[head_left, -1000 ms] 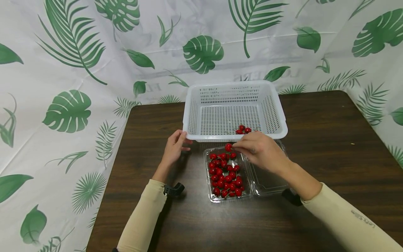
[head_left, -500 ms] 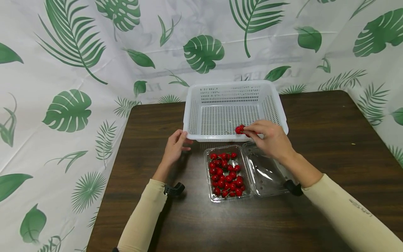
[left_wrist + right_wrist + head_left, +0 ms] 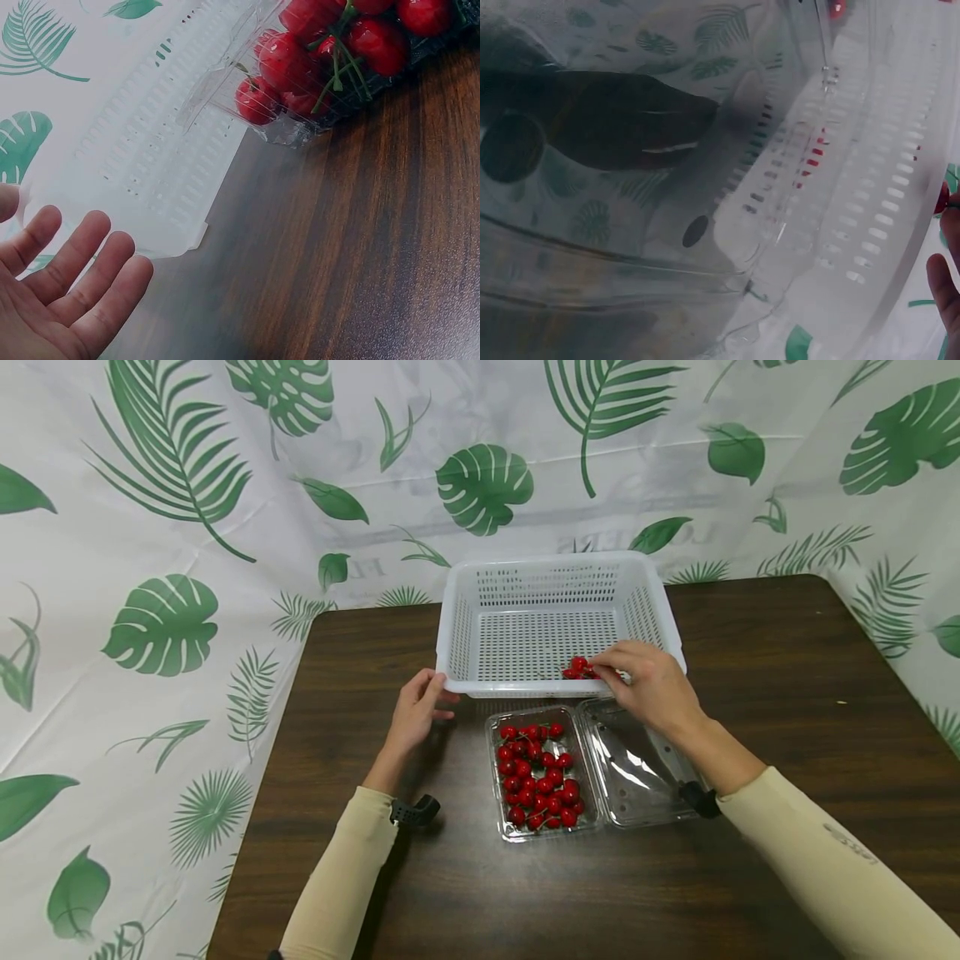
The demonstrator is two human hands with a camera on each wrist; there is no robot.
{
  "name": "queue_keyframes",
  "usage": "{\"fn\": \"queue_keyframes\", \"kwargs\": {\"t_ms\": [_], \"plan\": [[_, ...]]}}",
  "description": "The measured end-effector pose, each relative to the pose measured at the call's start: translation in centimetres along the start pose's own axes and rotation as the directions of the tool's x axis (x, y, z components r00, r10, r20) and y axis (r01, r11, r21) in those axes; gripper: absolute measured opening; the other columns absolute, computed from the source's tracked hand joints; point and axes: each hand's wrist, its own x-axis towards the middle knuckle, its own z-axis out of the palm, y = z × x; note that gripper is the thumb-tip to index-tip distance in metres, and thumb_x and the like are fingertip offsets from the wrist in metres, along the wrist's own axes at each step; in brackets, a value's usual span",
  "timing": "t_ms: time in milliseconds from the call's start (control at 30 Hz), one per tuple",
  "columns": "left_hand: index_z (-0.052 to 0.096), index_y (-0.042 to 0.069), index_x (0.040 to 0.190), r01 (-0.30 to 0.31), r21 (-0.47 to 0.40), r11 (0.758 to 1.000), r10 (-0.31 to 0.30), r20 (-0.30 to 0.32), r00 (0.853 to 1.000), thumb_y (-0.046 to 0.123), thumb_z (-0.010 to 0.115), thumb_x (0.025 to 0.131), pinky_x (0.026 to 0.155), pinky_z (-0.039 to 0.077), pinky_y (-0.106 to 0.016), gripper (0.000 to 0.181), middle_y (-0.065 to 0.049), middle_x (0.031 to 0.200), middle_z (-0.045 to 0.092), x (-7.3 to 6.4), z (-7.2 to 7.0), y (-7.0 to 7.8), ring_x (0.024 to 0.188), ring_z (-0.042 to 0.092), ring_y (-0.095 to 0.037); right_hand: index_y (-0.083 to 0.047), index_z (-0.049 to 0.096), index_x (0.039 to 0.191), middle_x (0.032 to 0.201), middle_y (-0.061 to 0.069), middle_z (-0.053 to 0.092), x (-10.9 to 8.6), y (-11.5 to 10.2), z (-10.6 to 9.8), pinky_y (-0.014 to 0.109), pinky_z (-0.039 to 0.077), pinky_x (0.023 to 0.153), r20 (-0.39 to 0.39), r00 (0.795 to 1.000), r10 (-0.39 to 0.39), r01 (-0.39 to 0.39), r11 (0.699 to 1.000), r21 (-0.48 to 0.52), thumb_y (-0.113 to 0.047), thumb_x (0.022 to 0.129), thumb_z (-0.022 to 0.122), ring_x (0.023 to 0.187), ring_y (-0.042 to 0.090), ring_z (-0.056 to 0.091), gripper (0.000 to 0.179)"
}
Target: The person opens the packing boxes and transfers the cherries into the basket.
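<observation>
My left hand [image 3: 415, 707] is at the near left corner of the white plastic basket [image 3: 450, 635], its thumb at the rim. In the left wrist view its fingers [image 3: 96, 281] are spread and nearly straight. My right hand [image 3: 651, 687] reaches over the basket's near rim, fingertips right beside a small cluster of cherries [image 3: 578, 665] inside. The right wrist view shows a cherry [image 3: 941, 199] at the fingertips, its stem pinched there; most of the hand is out of frame. A clear clamshell box [image 3: 497, 810] in front of the basket holds many red cherries [image 3: 546, 785] with green stems.
The clamshell's transparent lid [image 3: 633, 785] lies opened to the right, under my right forearm. Dark wooden table [image 3: 465, 902] surrounds everything. A leaf-patterned cloth [image 3: 405, 518] hangs behind the basket.
My right hand has carried a cherry from above the clamshell up over the rim into the basket, then shifted slightly right. The left hand stays in place.
</observation>
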Motion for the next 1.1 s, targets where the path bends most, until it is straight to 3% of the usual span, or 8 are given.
{"fn": "queue_keyframes", "kwargs": {"t_ms": [67,267,733,1100], "plan": [[0.052,-0.013,0.111,0.012,-0.011,1.000,-0.012,0.006,1.000,0.012,0.047,0.105,0.081,0.049,-0.069,0.027,-0.029,0.107,0.061,0.0,0.0,0.1,0.102,0.053,-0.059,-0.003,0.076,0.092,0.087,0.006,0.071,-0.1,0.2,0.2,0.042,0.055,0.073,0.008,1.000,0.002,-0.002,1.000,0.010,0.002,0.076,0.081,0.080,0.024,0.065,0.017],[0.053,-0.011,0.113,-0.001,-0.013,1.000,0.000,0.000,1.000,0.017,0.047,0.105,0.079,0.051,-0.068,0.030,-0.026,0.108,0.062,0.8,-0.4,-1.8,0.100,0.058,-0.053,-0.002,0.076,0.094,0.087,0.007,0.071,-0.3,0.5,0.7,0.042,0.055,0.073,0.036,0.999,0.024,-0.025,0.999,0.023,0.002,0.076,0.081,0.080,0.024,0.065,0.019],[0.054,-0.007,0.107,-0.037,0.022,0.999,0.037,-0.029,0.999,0.023,0.048,0.105,0.073,0.056,-0.061,0.031,-0.024,0.103,0.063,0.7,-0.1,-2.0,0.100,0.056,-0.058,-0.003,0.076,0.096,0.086,0.006,0.070,-0.8,0.8,0.9,0.043,0.052,0.069,0.122,0.990,0.068,-0.072,0.997,0.030,-0.006,0.084,0.076,0.075,0.022,0.063,0.012],[0.054,-0.008,0.107,-0.036,0.013,0.999,0.037,-0.023,0.999,0.022,0.047,0.105,0.073,0.055,-0.063,0.031,-0.023,0.103,0.063,0.7,-0.1,-2.1,0.100,0.055,-0.059,-0.002,0.076,0.091,0.085,0.006,0.071,-1.0,1.3,1.3,0.051,0.050,0.080,0.134,0.991,0.027,-0.033,0.999,0.037,-0.010,0.088,0.071,0.073,0.023,0.064,0.010]]}}
